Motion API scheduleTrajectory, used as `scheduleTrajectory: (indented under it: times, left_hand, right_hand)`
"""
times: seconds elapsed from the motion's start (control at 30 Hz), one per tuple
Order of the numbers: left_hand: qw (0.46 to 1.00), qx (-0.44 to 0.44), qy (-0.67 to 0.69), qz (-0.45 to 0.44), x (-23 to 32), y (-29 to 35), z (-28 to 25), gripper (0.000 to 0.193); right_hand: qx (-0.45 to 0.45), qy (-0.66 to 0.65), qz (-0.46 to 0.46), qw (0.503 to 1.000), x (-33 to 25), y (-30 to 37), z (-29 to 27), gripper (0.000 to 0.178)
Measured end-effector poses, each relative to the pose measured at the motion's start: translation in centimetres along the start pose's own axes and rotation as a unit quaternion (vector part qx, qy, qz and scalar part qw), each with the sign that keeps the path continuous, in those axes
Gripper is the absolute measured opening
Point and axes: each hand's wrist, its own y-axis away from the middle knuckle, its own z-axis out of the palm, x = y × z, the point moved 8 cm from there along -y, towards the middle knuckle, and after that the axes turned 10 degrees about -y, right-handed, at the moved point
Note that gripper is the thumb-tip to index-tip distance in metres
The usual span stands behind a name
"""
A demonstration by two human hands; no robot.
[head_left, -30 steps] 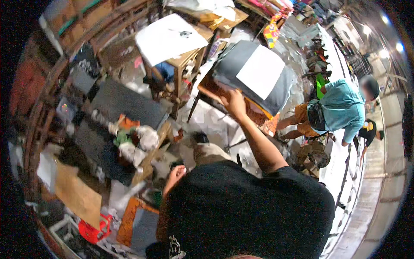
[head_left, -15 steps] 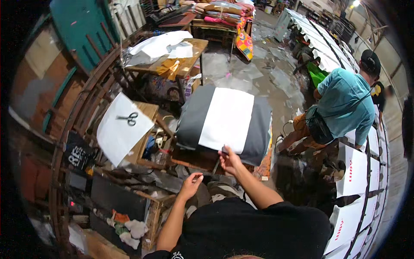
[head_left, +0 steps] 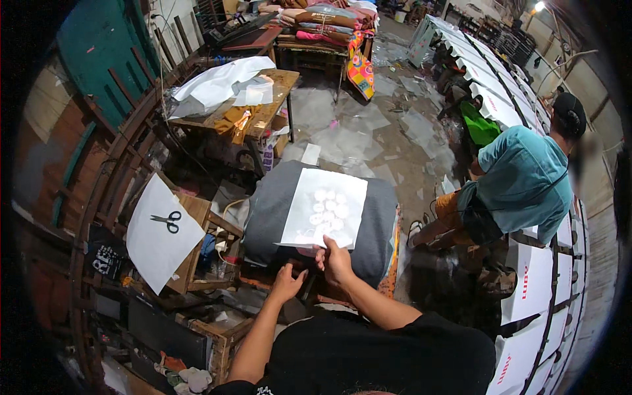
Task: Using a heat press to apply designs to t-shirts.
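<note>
A white sheet (head_left: 355, 201) with a cluster of pale round marks lies over a grey cloth-covered stack (head_left: 266, 217) in front of me. My right hand (head_left: 337, 263) pinches the sheet's near edge, thumb on top and fingers curled below. My left hand (head_left: 288, 283) is just left of it, at the front of the stack, thumb and fingers apart and nothing seen in them. A small white piece (head_left: 311, 155) shows beyond the stack's far edge.
Scissors (head_left: 168, 220) rest on a white sheet on a wooden stand to the left. Farther off, a wooden table (head_left: 283, 89) bears white sheets. At right, a person in a teal shirt (head_left: 520, 174) stands by a long rack of printed white pieces (head_left: 526, 276). Clear sheets litter the floor.
The sheet on the stack looked plain before; now round marks show on it. Its near edge is in my right hand's pinch. My left hand has come nearer the stack's front.
</note>
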Motion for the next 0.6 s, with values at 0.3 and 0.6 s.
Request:
scheduleTrajectory:
  times: [0.3,0.6]
  left_hand:
    - [0.997,-0.054,0.03,-0.041,0.7,0.0,0.8,0.036]
    - [0.99,-0.129,-0.004,-0.059,1.3,-1.1,0.0,0.044]
  right_hand:
    - [-0.024,-0.21,0.021,0.977,-11.0,-11.8,4.6,0.025]
    - [-0.164,-0.25,-0.012,0.954,-22.5,-21.5,12.1,0.017]
